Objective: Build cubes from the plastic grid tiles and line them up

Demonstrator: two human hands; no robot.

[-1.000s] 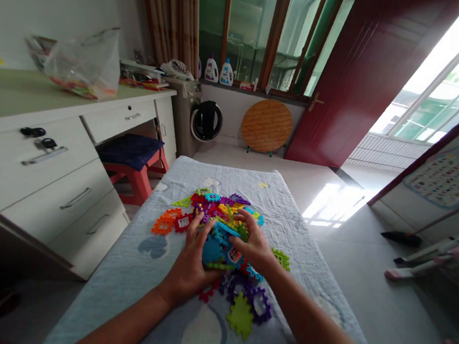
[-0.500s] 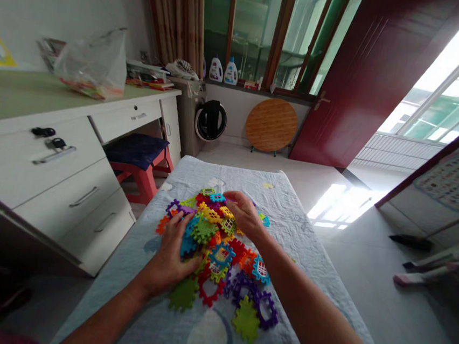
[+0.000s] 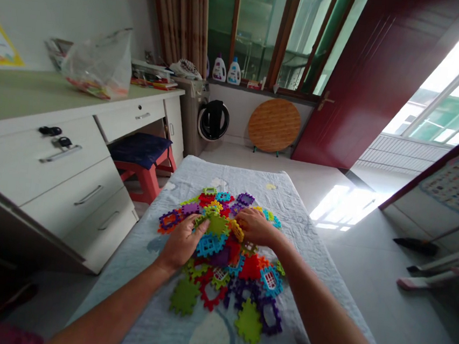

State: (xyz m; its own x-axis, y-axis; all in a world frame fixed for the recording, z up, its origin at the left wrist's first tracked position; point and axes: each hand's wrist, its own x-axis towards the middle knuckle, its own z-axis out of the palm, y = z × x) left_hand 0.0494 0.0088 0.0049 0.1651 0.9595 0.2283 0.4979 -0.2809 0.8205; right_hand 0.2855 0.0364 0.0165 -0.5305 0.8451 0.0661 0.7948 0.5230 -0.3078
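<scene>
Many colourful plastic building tiles with toothed edges lie in a loose heap on a cloth-covered table. My left hand is closed on a yellow-green tile, its thumb on the tile's near edge. Just beside it, my right hand pinches a yellow tile; its fingertips are partly hidden. Below the held tiles lie a blue window tile and a red tile. Nearer to me are two green tiles and a purple frame tile, lying flat.
The light blue patterned cloth covers the table. To the left stand a white desk and a red stool with a dark seat. Behind are a washing machine, a round wooden board and a red door.
My left hand has lifted the yellow-green tile and moved slightly right. My right hand has come down and nearer, taking the yellow tile. Tiles in the heap have shifted.
</scene>
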